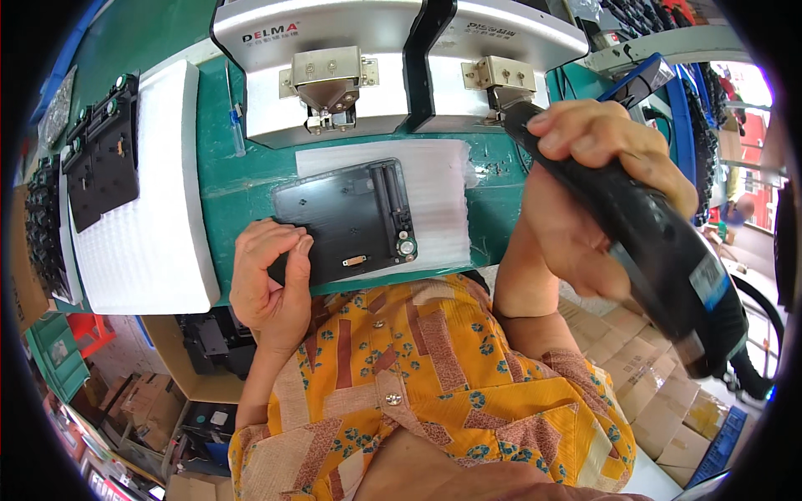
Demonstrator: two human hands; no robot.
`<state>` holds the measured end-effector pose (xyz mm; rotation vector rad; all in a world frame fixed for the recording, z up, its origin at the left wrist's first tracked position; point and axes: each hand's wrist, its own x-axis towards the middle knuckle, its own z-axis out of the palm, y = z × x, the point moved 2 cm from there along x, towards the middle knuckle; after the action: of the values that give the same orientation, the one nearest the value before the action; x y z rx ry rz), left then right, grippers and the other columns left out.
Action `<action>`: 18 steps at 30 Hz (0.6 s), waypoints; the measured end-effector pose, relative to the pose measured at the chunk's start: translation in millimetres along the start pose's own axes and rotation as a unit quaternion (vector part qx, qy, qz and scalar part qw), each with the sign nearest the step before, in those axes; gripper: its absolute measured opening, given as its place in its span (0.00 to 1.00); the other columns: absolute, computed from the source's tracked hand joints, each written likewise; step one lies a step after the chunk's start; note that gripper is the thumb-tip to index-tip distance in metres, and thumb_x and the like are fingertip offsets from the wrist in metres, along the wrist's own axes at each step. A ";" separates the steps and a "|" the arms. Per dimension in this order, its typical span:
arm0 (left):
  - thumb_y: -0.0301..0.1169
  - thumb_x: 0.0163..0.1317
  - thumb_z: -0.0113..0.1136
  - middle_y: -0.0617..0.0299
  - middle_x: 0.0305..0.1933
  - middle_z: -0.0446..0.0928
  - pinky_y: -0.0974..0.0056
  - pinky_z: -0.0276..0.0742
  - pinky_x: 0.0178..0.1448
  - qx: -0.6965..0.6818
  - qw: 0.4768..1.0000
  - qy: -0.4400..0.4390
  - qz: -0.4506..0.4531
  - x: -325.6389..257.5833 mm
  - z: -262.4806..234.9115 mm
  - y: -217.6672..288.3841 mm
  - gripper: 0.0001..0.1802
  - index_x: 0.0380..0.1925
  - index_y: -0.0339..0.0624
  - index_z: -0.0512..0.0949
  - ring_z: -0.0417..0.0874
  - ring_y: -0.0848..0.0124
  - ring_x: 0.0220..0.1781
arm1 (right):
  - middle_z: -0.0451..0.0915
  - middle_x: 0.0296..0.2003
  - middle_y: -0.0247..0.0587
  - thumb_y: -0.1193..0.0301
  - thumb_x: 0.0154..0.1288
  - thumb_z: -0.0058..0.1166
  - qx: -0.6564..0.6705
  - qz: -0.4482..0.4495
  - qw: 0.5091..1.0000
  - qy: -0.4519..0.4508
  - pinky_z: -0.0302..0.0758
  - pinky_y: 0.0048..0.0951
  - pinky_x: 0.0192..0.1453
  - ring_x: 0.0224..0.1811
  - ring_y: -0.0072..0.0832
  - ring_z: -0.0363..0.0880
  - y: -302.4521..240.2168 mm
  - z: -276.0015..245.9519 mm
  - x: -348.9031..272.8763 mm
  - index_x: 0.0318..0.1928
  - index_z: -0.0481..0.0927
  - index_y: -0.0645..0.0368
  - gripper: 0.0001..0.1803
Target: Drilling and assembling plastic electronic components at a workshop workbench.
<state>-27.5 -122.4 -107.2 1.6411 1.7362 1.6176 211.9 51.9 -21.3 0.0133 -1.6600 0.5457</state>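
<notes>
My right hand (597, 184) is wrapped around a black electric screwdriver (660, 242), raised over the right side of the bench and tilted. Its nose points at the metal outlet of the right screw feeder (493, 54); whether the bit touches it is hidden. A cable leaves the screwdriver's lower end. Near the bench's front edge lies a flat black plastic panel (334, 213) with a ribbed bar, a round metal part and a small copper-coloured piece. My left hand (271, 271) grips the panel's left edge, thumb and fingers bent together there. White foam sheet (443, 196) shows beneath the panel.
A second silver screw feeder (326, 108) stands beside the first. To the left, a thick white foam slab (167, 192) carries similar black panels (104, 159). A thin blue-handled screwdriver (235, 125) lies beside it. Under the bench is an open cardboard box (209, 384) with black parts.
</notes>
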 end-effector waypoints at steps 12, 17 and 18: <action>0.13 0.58 0.70 0.57 0.38 0.85 0.55 0.79 0.59 0.010 1.000 0.003 0.003 -3.7 -1.3 1.6 0.11 0.38 0.37 0.82 0.84 0.59 0.45 | 0.74 0.38 0.50 0.35 0.69 0.57 0.042 0.015 0.996 0.081 0.82 0.45 0.36 0.34 0.40 0.78 11.8 6.4 -8.9 0.56 0.68 0.62 0.41; 0.13 0.58 0.70 0.56 0.39 0.84 0.57 0.79 0.58 0.012 1.000 0.000 -0.006 -4.2 -0.6 1.8 0.11 0.39 0.37 0.82 0.84 0.59 0.45 | 0.76 0.38 0.50 0.39 0.63 0.65 0.045 0.064 0.993 0.093 0.83 0.44 0.37 0.34 0.40 0.80 5.9 4.9 -3.4 0.55 0.68 0.61 0.40; 0.13 0.58 0.70 0.57 0.39 0.84 0.57 0.79 0.57 0.007 1.000 0.001 -0.007 -3.7 -0.5 0.9 0.11 0.38 0.37 0.82 0.83 0.59 0.45 | 0.76 0.37 0.49 0.40 0.57 0.73 0.055 0.079 0.984 0.150 0.85 0.43 0.37 0.34 0.40 0.81 3.2 8.3 -4.5 0.54 0.67 0.61 0.43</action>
<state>-26.2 -125.9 -108.1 1.6314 1.7586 1.6048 204.0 50.4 -27.1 -0.1163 -1.3422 0.7228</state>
